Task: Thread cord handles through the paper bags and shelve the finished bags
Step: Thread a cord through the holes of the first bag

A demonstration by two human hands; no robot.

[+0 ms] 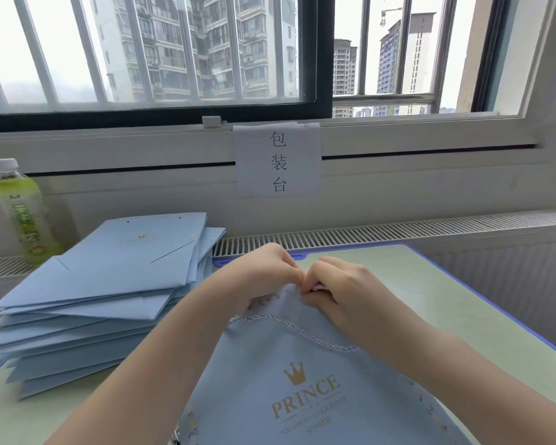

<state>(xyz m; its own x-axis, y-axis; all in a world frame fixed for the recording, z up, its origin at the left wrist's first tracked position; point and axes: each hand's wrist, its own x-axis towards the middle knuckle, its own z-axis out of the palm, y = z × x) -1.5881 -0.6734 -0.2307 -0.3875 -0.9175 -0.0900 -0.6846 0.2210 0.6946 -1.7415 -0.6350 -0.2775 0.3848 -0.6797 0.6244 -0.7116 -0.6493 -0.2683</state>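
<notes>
A person works at a pale green table with a blue edge point(463, 303). A light blue paper bag with a gold crown and the word PRINCE point(302, 396) lies flat near the person, with its top edge pointing far. Both hands meet at that top edge. The left hand point(264, 277) has its fingers curled and pinches the top edge of the bag. The right hand point(337, 284) also has curled fingers, and it pinches the end of a white twisted cord point(302, 332) right at the bag's top edge. The cord hangs in a loop across the front of the bag, below the hands. To the left sits a stack of flat light blue paper bags point(93, 293), piled unevenly. Far left, behind the stack, a green plastic drink bottle with a white cap point(20, 213) stands upright. A white paper sign with 3 black characters point(278, 160) hangs on the far wall under the barred window point(142, 59).
</notes>
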